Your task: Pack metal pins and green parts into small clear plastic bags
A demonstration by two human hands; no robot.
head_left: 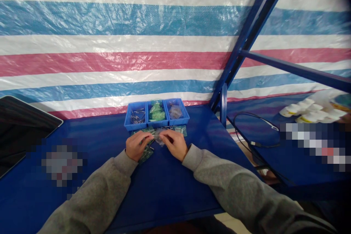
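From the head camera, find bare room on the blue tabletop (101,140) left of the left sleeve (105,186), and more between the right sleeve (236,175) and the tabletop's right edge, short of a gap before a second blue table (301,170). At the far side, note little depth: 3 blue bins (158,123) in a row near the striped sheet (142,62), with a blue frame post (244,44) to their right. Just in front of the bins, see hands near each other but apart: right hand (175,145) pinched on a clear bag (159,139), left hand (138,145) with fingertips closed on a thin pale piece (155,135); cannot tell whether bag edge or separate item. Beneath, see loose green packets (145,155), partly hidden. In the bins, left to right, make out metal rods (138,118), more green packets (157,113), small clear bags (175,112). At far left, see a dark panel (22,131), cut off by the view's border; at right, a black cable (238,117) and blurred pale containers (312,111). Cannot make out 2 pixelated patches.
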